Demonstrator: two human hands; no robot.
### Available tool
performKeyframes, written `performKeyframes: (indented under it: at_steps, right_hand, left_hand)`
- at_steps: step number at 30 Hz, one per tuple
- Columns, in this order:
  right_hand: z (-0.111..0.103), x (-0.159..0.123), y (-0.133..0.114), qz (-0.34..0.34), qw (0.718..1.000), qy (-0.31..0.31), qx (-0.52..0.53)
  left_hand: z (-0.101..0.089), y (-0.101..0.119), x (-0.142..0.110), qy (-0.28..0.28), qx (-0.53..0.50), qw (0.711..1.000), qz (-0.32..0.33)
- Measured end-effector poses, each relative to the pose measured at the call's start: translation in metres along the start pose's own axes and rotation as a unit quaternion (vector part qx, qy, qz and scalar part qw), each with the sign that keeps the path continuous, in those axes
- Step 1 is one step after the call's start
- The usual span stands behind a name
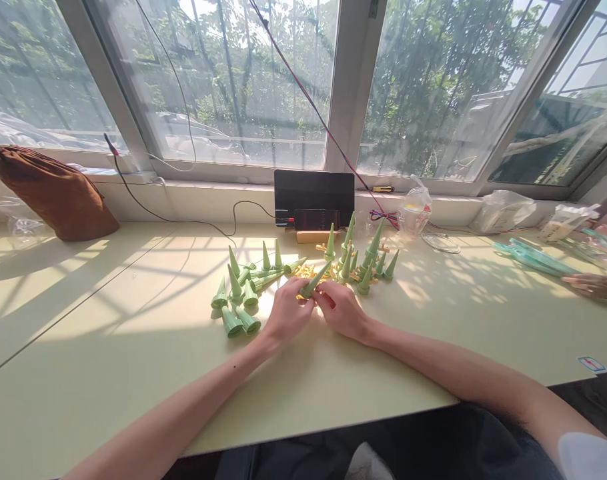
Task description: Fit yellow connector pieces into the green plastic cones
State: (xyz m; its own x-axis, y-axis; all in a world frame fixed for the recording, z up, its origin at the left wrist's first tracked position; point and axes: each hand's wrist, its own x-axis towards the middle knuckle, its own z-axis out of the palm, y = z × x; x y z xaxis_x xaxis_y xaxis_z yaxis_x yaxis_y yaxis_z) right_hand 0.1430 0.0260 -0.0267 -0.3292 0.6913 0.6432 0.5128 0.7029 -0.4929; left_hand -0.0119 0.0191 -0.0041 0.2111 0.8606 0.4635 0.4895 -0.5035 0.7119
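My left hand (289,308) is closed around a green plastic cone (314,281), which tilts with its tip up to the right. Against the cone's lower end, my right hand (342,309) has its fingers pinched; whatever is between them is hidden. Just beyond my hands lies a small pile of yellow plastic pieces (306,271). To the left, several green cones (235,287) stand or lie on their sides, some with hollow bases showing. On the right, several upright green cones (371,250) stand close together, with yellow pieces sticking out near some of them.
A tablet (313,190) leans at the window with a phone (317,219) before it. A brown drawstring bag (58,193) stands far left. A plastic-wrapped cup (415,210), cables and a teal plastic bag (533,257) lie rightward. Another person's hand (596,285) rests at the right edge.
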Motion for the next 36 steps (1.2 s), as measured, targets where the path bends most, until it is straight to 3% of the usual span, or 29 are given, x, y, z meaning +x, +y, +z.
performKeyframes:
  at_steps: [5,16,28,36]
  right_hand:
    - [0.0001,-0.0012,0.0016,0.013,1.0,0.019,0.003]
    - [-0.0028,-0.0016,0.0004,0.009,0.998,0.061,0.019]
    - [0.0015,-0.0015,0.0024,0.011,0.998,0.053,0.017]
    - [0.0026,-0.0016,0.0031,0.007,0.998,0.056,0.011]
  left_hand:
    - [-0.0014,0.0007,0.0015,0.001,0.001,1.0,-0.001]
    - [-0.0023,-0.0002,0.0036,0.014,-0.088,0.991,-0.098]
    - [-0.0024,-0.0017,0.0042,0.024,-0.095,0.993,-0.071]
    - [-0.0016,-0.0073,0.0024,0.034,-0.025,0.999,-0.03]
